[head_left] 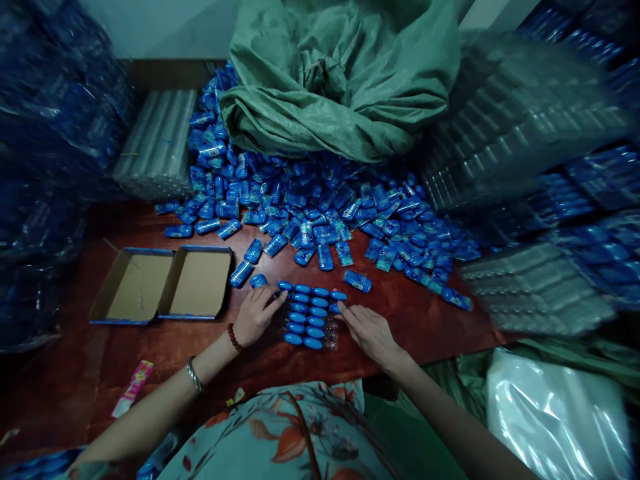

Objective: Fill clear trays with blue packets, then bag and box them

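Observation:
A clear plastic tray (331,341) lies on the red-brown table (410,320) in front of me, with several small blue capsule-shaped items (306,313) set in two rows. My left hand (256,315) rests at the tray's left edge, fingertips touching the blue items in the upper rows. My right hand (369,331) lies flat at the tray's right edge, fingers pointing toward the top right item. Neither hand visibly grips anything. A large heap of loose blue items (325,207) spreads across the table behind the tray.
An open shallow cardboard box (165,283) lies left of the tray. A green sack (340,80) slumps behind the heap. Stacks of clear trays (540,287) stand at right and one (157,143) at back left. A pink wrapper (133,387) lies near the front edge.

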A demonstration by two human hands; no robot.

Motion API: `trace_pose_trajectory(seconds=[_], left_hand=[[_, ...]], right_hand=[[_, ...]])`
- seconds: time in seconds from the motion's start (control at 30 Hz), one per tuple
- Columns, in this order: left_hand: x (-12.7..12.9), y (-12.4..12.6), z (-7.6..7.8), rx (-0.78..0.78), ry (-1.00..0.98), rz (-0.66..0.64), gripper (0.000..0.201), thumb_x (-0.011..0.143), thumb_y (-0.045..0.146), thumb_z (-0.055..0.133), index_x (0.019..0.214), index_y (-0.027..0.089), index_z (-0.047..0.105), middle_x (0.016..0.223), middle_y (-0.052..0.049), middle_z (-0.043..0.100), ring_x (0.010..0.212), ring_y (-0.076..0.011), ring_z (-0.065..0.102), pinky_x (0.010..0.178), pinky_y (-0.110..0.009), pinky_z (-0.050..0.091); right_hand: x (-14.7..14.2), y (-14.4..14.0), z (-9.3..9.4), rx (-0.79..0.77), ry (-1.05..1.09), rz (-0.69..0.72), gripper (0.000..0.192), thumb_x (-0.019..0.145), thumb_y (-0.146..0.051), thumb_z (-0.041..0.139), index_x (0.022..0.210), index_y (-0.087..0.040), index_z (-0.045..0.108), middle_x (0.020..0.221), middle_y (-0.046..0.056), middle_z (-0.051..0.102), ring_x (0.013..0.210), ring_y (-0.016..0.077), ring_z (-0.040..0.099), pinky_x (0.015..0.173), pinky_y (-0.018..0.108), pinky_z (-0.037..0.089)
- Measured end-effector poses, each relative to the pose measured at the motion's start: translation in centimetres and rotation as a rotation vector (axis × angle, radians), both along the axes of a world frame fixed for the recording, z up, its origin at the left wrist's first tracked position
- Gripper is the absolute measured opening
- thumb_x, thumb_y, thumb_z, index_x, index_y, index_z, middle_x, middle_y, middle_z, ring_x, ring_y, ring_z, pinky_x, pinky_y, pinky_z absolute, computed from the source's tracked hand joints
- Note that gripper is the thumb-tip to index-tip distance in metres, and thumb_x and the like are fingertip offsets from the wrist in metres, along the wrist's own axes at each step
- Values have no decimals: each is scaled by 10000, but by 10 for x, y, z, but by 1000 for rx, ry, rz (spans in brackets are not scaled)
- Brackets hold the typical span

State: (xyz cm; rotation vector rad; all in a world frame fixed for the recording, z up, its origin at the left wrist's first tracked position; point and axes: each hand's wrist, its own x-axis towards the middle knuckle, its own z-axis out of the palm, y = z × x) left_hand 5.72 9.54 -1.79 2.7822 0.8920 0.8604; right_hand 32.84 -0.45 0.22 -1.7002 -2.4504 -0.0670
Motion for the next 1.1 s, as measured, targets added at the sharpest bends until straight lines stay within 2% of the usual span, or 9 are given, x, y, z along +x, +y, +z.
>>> trace_pose_trajectory(seconds=[0.13, 0.2, 0.37, 0.47, 0.57, 0.7, 0.8, 0.93, 1.1], left_hand=[[-3, -1, 2, -121, -95, 2, 374, 891, 121, 460, 1238, 251, 511, 1066, -92, 587, 973, -200, 550, 813, -373, 490], [-9, 1, 2, -220, -182, 87, 370, 906, 146, 441, 1260, 244, 488, 1087, -91, 564, 1004, -191, 551, 851, -363, 489], [-18, 17, -6, -449, -163, 420, 412, 882, 297, 511, 1273, 178, 454, 1154, -126, 501, 1054, -235, 542, 907, -414, 478], [-14, 32, -13, -539, -12, 369, 426, 815, 323, 598, 1195, 150, 516, 1136, -137, 506, 1014, -259, 560, 878, -427, 486], [-14, 42, -15, -645, 22, 337, 373, 762, 318, 644, 1086, 147, 572, 1053, -119, 543, 902, -242, 590, 800, -399, 507], [-36, 32, -7, -727, -119, 394, 280, 753, 381, 637, 912, 152, 610, 917, -79, 587, 832, -218, 591, 790, -375, 496], [-57, 5, 8, -802, -262, 468, 318, 796, 438, 580, 954, 162, 588, 854, -42, 617, 774, -187, 599, 744, -329, 499], [-55, -33, 30, -711, -336, 480, 233, 830, 377, 580, 950, 177, 573, 877, -29, 619, 798, -160, 603, 732, -274, 503], [-20, -43, 26, -435, -250, 246, 141, 896, 194, 489, 1016, 183, 563, 931, -49, 592, 859, -138, 595, 772, -247, 509]], right_hand=[[-1, -4, -1, 37, 76, 0, 309, 946, -211, 419, 1194, -159, 596, 666, 24, 606, 647, 145, 565, 630, 259, 422], [2, -4, 2, 51, 181, -68, 317, 950, -244, 421, 1220, -205, 583, 688, 14, 623, 641, 130, 576, 661, 242, 440], [22, 15, 6, 14, 401, -525, 402, 935, -386, 396, 1281, -217, 512, 1017, 83, 613, 871, 198, 619, 737, 308, 502], [34, 33, -4, -166, 346, -565, 454, 880, -433, 469, 1280, -219, 494, 1113, 108, 538, 955, 248, 601, 694, 342, 520], [39, 41, -15, -224, 374, -550, 310, 872, -380, 469, 1102, -204, 580, 1059, 101, 542, 938, 244, 605, 746, 353, 517], [40, 17, -19, -191, 495, -575, 307, 895, -386, 395, 1067, -183, 550, 1053, 125, 590, 967, 261, 606, 839, 402, 488], [38, -19, -13, -258, 652, -632, 342, 904, -393, 363, 1153, -178, 458, 1053, 122, 619, 909, 234, 639, 778, 367, 512], [24, -52, 2, -357, 754, -632, 284, 864, -430, 481, 1023, -196, 500, 827, 53, 637, 628, 166, 625, 584, 276, 518], [-7, -43, 8, -68, 740, -495, 186, 893, -313, 494, 1028, -208, 567, 967, 67, 618, 841, 170, 626, 725, 281, 540]])
